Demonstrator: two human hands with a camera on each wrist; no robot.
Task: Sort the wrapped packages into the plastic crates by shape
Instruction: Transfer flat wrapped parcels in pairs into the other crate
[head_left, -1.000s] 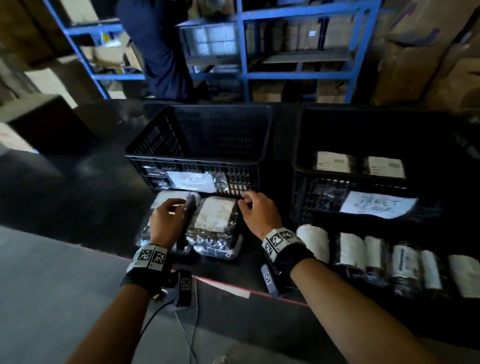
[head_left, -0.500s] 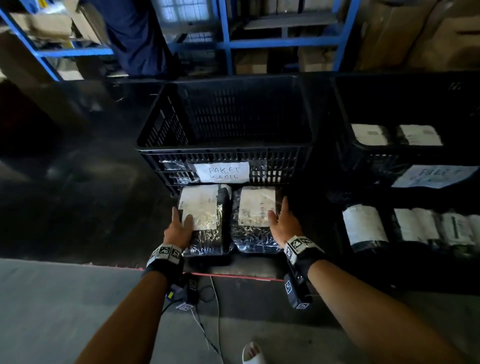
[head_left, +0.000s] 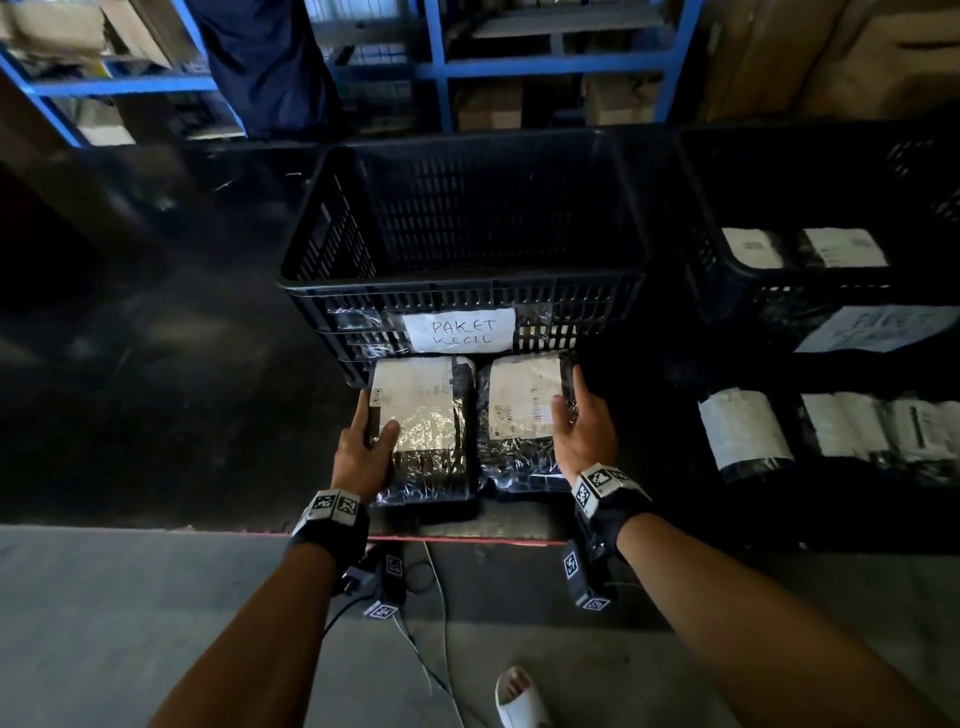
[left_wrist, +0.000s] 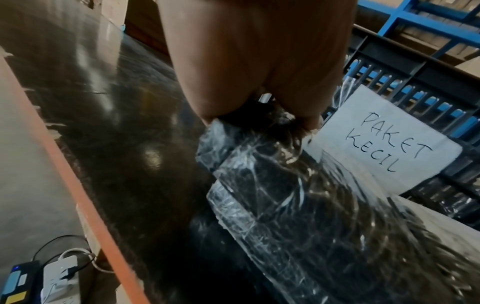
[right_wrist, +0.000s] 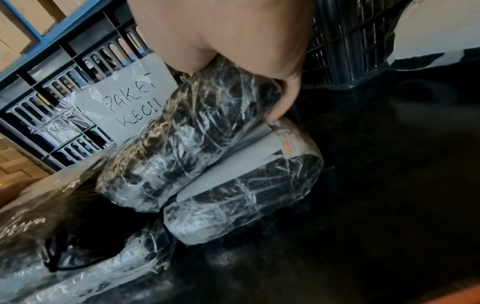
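Two flat rectangular packages in black plastic with white labels lie side by side before the empty black crate (head_left: 457, 288) marked "PAKET KECIL" (head_left: 460, 332). My left hand (head_left: 375, 415) grips the left package (head_left: 423, 415) at its left edge, thumb on top. My right hand (head_left: 569, 389) grips the right package (head_left: 524, 395) at its right edge. In the right wrist view this package (right_wrist: 197, 127) is tilted up off another package (right_wrist: 246, 195) beneath it, with my right hand (right_wrist: 280, 102) curled under its edge. The left wrist view shows my left hand (left_wrist: 259, 115) on the left package (left_wrist: 298, 216).
A second black crate (head_left: 727, 280) at the right holds labelled packages (head_left: 753, 249). Several rolled packages (head_left: 743, 431) lie in a row in front of it. Blue shelving (head_left: 545, 67) and a person in dark clothes (head_left: 260, 62) stand behind the table. The table's red front edge (head_left: 467, 538) is close to me.
My hands have slid from the packages' far ends to their outer side edges, thumbs now on top. The right package's outer edge is raised.
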